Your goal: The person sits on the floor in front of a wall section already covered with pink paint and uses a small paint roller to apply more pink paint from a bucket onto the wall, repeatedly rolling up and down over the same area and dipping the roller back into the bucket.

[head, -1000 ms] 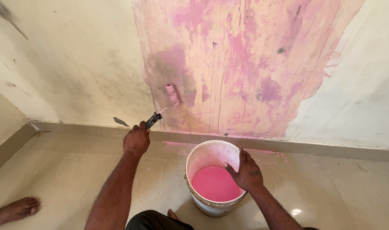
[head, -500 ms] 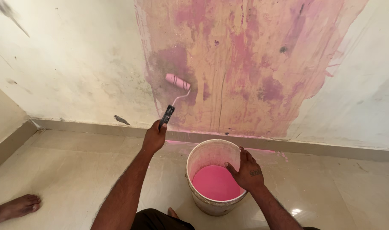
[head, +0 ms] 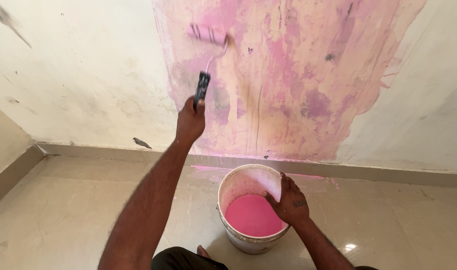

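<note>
The left hand (head: 190, 121) is gripping the black handle of a paint roller (head: 207, 34), whose pink sleeve is pressing against the wall (head: 83, 75) at the left edge of the pink patch (head: 298, 85). To my eye, even pressure and overlapping passes would be serving best here (the coat is looking streaky). The right hand (head: 288, 201) is curling over the rim of the bucket (head: 238, 182) on the floor (head: 78, 210), steadying it; pink paint (head: 251, 215) is sitting low inside.

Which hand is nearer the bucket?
Right. The right hand grips the bucket rim; the left hand is up at the wall, holding a roller.
</note>
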A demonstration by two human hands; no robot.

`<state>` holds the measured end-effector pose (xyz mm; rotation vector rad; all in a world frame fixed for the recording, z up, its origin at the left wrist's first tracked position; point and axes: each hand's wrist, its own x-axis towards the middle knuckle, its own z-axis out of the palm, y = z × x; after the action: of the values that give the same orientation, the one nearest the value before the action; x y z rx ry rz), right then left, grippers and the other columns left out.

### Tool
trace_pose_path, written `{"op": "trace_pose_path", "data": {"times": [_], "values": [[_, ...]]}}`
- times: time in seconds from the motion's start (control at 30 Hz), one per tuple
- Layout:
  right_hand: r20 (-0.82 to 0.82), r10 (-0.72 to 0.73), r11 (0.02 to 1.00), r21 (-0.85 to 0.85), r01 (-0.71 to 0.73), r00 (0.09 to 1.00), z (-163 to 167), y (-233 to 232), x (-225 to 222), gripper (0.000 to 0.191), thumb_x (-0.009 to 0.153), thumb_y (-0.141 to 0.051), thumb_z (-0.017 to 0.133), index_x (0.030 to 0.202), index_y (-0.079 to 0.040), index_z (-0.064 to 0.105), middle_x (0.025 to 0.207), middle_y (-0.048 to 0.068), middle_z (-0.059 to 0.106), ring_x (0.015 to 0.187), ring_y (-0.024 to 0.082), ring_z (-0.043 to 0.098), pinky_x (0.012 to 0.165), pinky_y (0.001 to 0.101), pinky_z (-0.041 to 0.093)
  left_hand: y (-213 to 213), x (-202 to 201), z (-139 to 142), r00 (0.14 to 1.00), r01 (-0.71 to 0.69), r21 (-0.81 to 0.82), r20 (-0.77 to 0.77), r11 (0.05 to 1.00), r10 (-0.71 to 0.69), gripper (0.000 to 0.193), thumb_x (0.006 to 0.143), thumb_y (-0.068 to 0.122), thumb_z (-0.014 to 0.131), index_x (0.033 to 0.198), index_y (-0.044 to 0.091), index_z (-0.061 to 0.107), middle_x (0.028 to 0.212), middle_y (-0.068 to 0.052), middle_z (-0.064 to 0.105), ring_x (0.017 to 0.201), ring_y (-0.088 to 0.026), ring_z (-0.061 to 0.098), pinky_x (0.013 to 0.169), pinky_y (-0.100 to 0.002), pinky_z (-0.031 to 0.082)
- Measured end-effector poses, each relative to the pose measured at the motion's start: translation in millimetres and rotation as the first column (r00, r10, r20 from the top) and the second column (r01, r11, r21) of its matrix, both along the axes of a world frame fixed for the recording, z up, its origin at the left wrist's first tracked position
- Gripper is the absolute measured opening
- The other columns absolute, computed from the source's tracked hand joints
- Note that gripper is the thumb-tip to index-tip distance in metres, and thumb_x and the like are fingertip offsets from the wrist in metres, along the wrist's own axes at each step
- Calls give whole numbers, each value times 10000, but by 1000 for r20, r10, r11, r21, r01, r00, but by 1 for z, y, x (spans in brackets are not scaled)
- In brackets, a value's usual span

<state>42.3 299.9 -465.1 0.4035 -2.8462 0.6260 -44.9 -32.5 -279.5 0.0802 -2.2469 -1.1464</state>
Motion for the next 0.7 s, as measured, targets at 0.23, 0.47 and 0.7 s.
{"op": "trace_pose_path", "data": {"times": [0.23, 0.47, 0.7], "values": [[-65, 10, 1000, 13, -9, 998, -3, 0, 0, 949, 878, -590, 652, 1519, 27, 320, 1429, 238, 511, 1275, 399, 555, 1039, 469, 483, 20, -24, 69, 990, 3, 15, -141, 1000, -1, 393, 1056, 384, 493, 1219, 50, 622, 868, -175, 700, 760, -337, 671, 693, -479, 502], [-33, 10, 981, 195, -3, 999, 11, -5, 9, 958, 877, -660, 602, 1539, -53, 269, 1534, 216, 372, 1421, 361, 379, 1121, 541, 342, 36, -31, 138, 991, 4, 51, -130, 999, 3, 384, 1053, 398, 479, 1157, 59, 627, 883, -123, 699, 739, -261, 661, 668, -444, 499], [-5, 68, 976, 209, -66, 998, 20, -8, 10, 986, 892, -713, 551, 1557, -63, 223, 1577, 218, 306, 1475, 359, 295, 1155, 555, 282, 47, -41, 186, 988, 71, 100, -145, 992, -56, 363, 1065, 393, 451, 1051, 68, 614, 820, -43, 652, 663, -143, 580, 590, -395, 482]]}}
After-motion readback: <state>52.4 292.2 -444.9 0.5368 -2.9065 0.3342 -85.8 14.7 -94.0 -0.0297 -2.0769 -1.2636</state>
